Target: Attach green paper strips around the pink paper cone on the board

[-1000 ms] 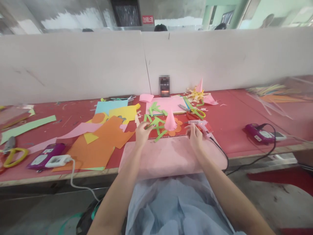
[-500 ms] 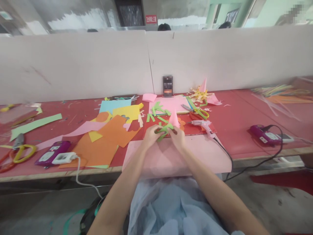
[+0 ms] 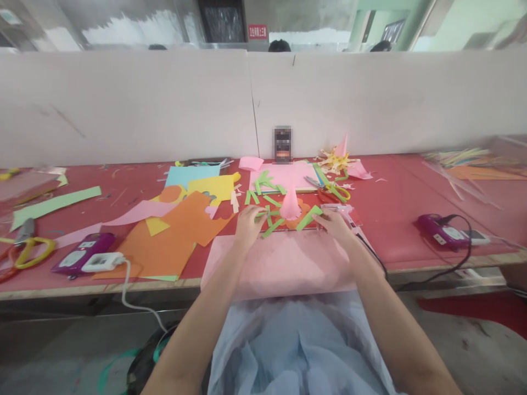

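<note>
My left hand (image 3: 249, 224) is closed, its fingertips pinching the end of a branched green paper piece (image 3: 275, 223). On the other side, my right hand (image 3: 334, 224) pinches a green paper strip (image 3: 308, 218) between thumb and fingers. Between the hands a pink paper cone (image 3: 290, 205) stands upright on an orange paper flower (image 3: 303, 209). Behind my right hand lies a hot glue gun (image 3: 348, 213), partly hidden by it. Loose green paper strips (image 3: 253, 197) lie just beyond my left hand.
Scissors (image 3: 331, 192) lie at the back right, near a finished-looking yellow piece with a pink cone (image 3: 335, 158). Orange paper sheets (image 3: 160, 249), a purple power box (image 3: 84, 253) and scissors (image 3: 31, 252) are on the left. Another purple box (image 3: 442, 230) sits right, with a black cord.
My hands have moved apart, the right one outward to the right with a green strip. The pink cone and orange flower between them now show more fully.
</note>
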`<state>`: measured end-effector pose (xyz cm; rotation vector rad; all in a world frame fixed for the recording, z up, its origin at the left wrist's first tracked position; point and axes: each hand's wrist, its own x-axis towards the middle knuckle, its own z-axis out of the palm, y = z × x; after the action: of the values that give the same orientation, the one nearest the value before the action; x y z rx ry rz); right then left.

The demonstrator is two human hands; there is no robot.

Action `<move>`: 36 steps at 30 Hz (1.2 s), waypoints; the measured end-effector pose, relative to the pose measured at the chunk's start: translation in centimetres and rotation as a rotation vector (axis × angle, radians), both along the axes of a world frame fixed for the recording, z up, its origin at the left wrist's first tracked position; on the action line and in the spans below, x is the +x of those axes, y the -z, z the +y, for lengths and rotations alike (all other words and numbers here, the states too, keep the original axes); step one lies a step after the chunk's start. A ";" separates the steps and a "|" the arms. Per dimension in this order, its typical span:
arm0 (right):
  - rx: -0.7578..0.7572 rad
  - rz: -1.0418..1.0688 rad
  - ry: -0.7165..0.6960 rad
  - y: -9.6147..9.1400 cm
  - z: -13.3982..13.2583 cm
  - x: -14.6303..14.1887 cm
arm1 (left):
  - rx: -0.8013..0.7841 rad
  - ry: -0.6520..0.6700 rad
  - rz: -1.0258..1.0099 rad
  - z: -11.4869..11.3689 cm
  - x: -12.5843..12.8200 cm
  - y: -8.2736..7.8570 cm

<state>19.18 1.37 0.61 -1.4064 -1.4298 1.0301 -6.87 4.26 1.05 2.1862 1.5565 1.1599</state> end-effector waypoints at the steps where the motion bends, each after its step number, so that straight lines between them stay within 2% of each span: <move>1: -0.022 -0.089 -0.059 -0.2 0.1 0.8 | 0.019 -0.013 0.009 0.1 0.0 0.2; 5: -0.084 -0.489 -0.262 -1.2 0.7 2.5 | 0.014 -0.046 0.003 0.3 -0.2 0.5; 8: 0.004 -0.795 -0.318 -2.6 1.4 2.2 | -0.023 -0.046 -0.009 0.2 -0.2 0.6; 10: 0.066 -0.906 -0.344 -3.4 1.8 1.6 | -0.044 -0.045 -0.016 0.1 -0.2 0.5; 13: 0.120 -1.003 -0.274 -4.2 2.0 0.4 | -0.046 -0.086 -0.048 0.1 -0.3 0.6; 16: 0.227 -1.055 -0.109 -4.3 1.6 -0.6 | -0.041 -0.196 -0.120 0.3 -0.9 0.6; 18: 0.270 -1.065 -0.038 -4.0 1.2 -1.3 | -0.061 -0.302 -0.147 0.4 -1.5 0.5; 21: 0.261 -1.037 -0.041 -3.3 0.5 -2.4 | -0.128 -0.410 -0.100 0.4 -2.1 0.4; 27: 0.211 -0.860 -0.047 -0.9 -1.0 -5.1 | -0.260 -0.355 0.058 -0.1 -2.1 0.1; 32: 0.330 -0.637 0.028 1.8 -1.8 -5.6 | -0.317 -0.322 0.192 -0.1 -2.0 0.0; 36: 0.392 -0.494 0.126 2.5 -1.9 -4.9 | -0.341 -0.321 0.183 0.0 -1.7 -0.3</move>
<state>14.26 -0.51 -1.90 -1.4847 -1.7495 0.2974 -8.56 4.24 1.34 1.9086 2.0657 0.7094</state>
